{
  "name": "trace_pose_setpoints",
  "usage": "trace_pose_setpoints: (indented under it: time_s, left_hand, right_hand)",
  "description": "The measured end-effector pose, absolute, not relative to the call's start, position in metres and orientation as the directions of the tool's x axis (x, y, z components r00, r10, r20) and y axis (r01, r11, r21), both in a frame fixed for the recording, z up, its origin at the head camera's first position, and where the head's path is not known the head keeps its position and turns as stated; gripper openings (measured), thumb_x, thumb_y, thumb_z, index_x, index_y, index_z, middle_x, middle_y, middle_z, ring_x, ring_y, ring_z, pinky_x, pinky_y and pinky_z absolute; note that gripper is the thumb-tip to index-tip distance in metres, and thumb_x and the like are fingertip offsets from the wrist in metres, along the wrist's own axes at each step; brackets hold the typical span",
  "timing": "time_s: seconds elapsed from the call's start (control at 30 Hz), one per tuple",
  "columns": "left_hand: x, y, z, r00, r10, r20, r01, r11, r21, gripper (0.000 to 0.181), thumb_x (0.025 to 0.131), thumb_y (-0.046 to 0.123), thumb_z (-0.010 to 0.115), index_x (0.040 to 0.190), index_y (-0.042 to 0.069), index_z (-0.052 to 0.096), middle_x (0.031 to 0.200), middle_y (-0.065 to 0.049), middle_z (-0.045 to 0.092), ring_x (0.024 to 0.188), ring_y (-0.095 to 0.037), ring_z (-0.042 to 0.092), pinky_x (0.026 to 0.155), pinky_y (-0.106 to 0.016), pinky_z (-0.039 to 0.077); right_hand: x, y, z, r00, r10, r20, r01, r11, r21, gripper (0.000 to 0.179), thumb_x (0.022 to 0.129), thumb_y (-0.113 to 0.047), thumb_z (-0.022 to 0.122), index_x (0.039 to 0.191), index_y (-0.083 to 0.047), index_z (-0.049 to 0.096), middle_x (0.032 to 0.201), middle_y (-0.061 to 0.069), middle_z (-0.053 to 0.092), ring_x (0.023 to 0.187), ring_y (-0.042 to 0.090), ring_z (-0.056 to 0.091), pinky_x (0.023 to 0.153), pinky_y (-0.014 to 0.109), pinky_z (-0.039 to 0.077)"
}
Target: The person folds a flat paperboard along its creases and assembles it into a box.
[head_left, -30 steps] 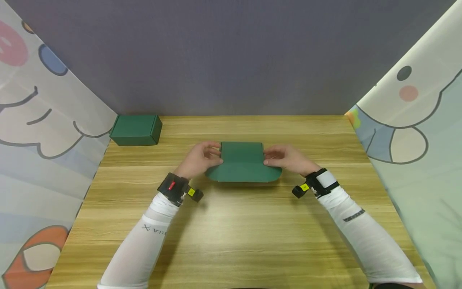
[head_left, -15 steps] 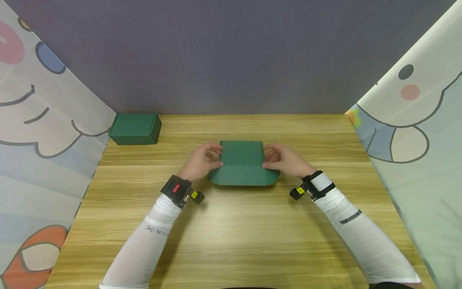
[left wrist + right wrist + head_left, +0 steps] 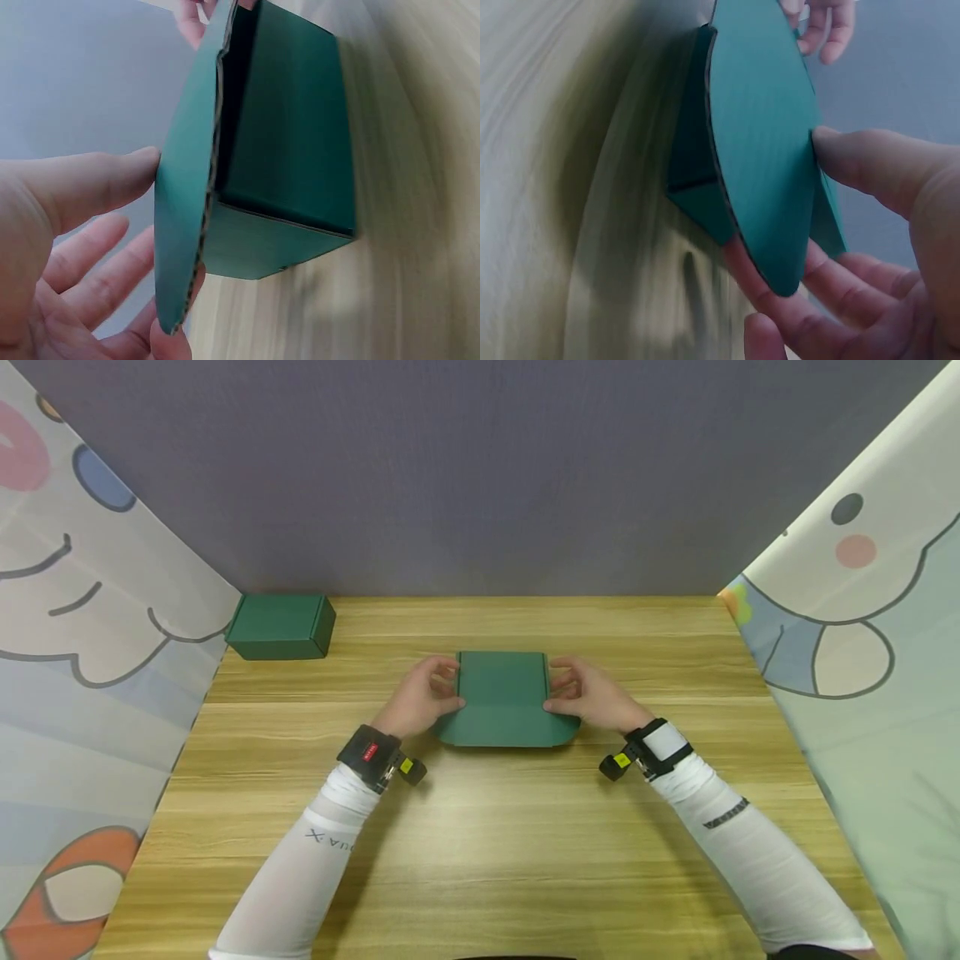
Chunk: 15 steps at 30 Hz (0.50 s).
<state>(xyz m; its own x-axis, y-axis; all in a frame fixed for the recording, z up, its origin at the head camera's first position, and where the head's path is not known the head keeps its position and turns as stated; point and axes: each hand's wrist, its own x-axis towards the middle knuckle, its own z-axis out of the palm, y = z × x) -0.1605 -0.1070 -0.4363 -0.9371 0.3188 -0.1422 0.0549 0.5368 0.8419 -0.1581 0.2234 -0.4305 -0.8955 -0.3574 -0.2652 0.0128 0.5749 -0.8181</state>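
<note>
A green cardboard box (image 3: 502,677) sits mid-table, its lid over the top and the rounded front flap (image 3: 506,727) sticking out toward me. In the left wrist view a dark gap shows between the flap and the box's front wall (image 3: 300,127). My left hand (image 3: 420,697) holds the lid's left side, thumb at the flap's fold and fingers down along the side. On the right side my right hand (image 3: 594,696) grips it likewise, its thumb on the flap edge and fingers underneath in the right wrist view. The box's inside is hidden.
A second green box (image 3: 277,627), closed, stands at the table's back left corner. A grey panel (image 3: 480,477) rises behind the wooden table (image 3: 495,852). Cartoon-printed sheets (image 3: 847,610) flank both sides.
The flap's front edge has come slightly nearer to me, and the box corners below it no longer show. Both thumbs have shifted a little toward me with it. The second box stays put.
</note>
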Motion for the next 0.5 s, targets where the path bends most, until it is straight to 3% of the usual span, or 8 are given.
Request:
trace_pose_setpoints:
  time_s: [0.2, 0.5]
  left_hand:
    - [-0.156, -0.109, -0.44, -0.93, 0.301, -0.212, -0.021, 0.53, 0.848, 0.071, 0.094, 0.021, 0.078, 0.154, 0.013, 0.039, 0.143, -0.011, 0.057, 0.129, -0.034, 0.062, 0.102, -0.05, 0.057]
    - [-0.144, -0.11, -0.443, -0.933, 0.299, -0.198, -0.024, 0.499, 0.866, 0.056, 0.104, 0.029, 0.065, 0.153, 0.019, 0.042, 0.146, -0.015, 0.059, 0.134, -0.037, 0.059, 0.109, -0.054, 0.053]
  right_hand:
    - [-0.152, 0.22, -0.435, -0.901, -0.32, -0.293, 0.073, 0.555, -0.829, 0.077, 0.096, -0.024, 0.075, 0.157, -0.002, 0.034, 0.143, 0.024, 0.059, 0.128, 0.04, 0.063, 0.1, 0.047, 0.057]
    - [-0.139, 0.214, -0.438, -0.917, -0.291, -0.273, 0.099, 0.497, -0.862, 0.061, 0.101, -0.022, 0.066, 0.152, -0.003, 0.037, 0.149, 0.028, 0.053, 0.138, 0.043, 0.055, 0.111, 0.056, 0.05]
